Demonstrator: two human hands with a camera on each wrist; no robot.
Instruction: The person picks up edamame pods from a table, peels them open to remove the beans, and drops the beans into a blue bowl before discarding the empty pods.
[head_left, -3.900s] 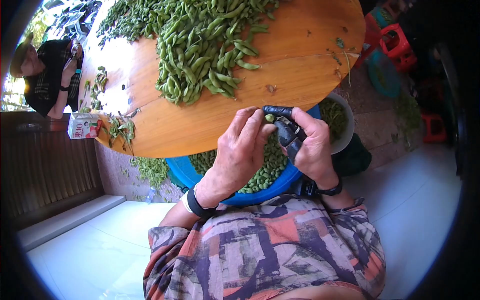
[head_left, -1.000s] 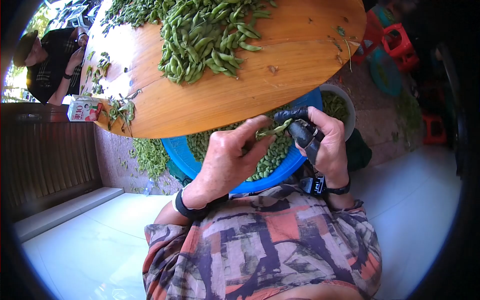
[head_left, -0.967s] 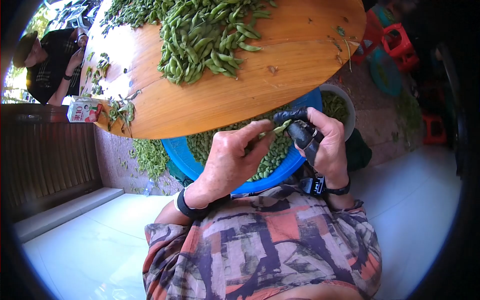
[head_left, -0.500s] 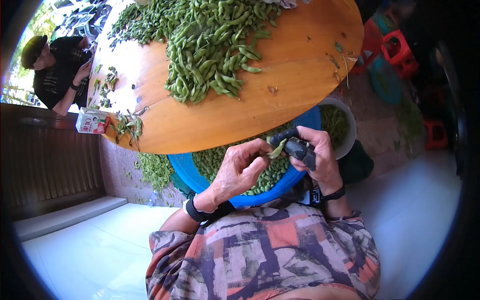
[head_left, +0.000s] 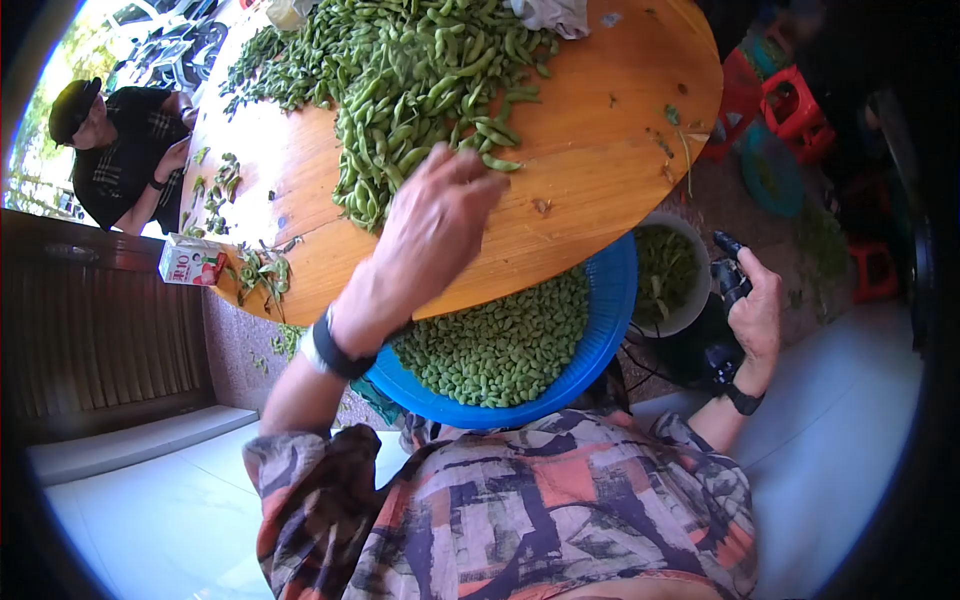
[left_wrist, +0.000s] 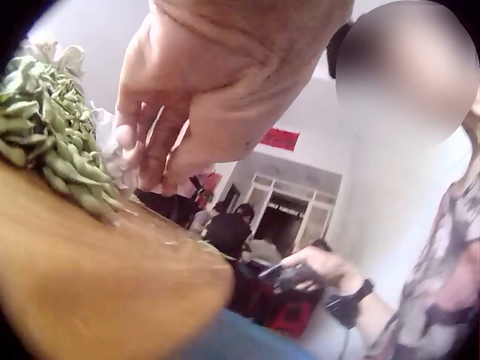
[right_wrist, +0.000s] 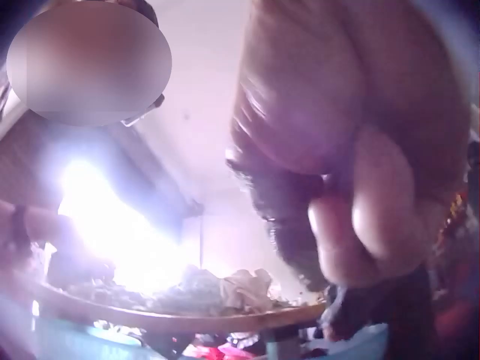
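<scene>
My left hand [head_left: 432, 228] is raised over the near edge of the wooden table [head_left: 590, 130], its blurred fingertips at the near end of a heap of green edamame pods [head_left: 420, 85]. In the left wrist view its fingers hang loosely with nothing between them. Off to the right, my right hand [head_left: 754, 305] is beside a pale bucket [head_left: 703, 270] of green pods or husks. Black covers sheathe its thumb and index finger, which stand apart; its other fingers are curled in. Between the arms sits a blue basin [head_left: 478, 412] filled with shelled green beans [head_left: 500, 345].
A drink carton [head_left: 190, 262] and scattered pod scraps [head_left: 262, 272] lie at the table's left edge. Another person [head_left: 125, 150] sits beyond it. A whitish cloth [head_left: 560, 14] lies at the far side. Red stools [head_left: 795, 112] stand on the right.
My hands, together around a pod over the basin before, are now apart. The left has moved up to the heap, the right outward past the bucket. The pod is no longer in view between them.
</scene>
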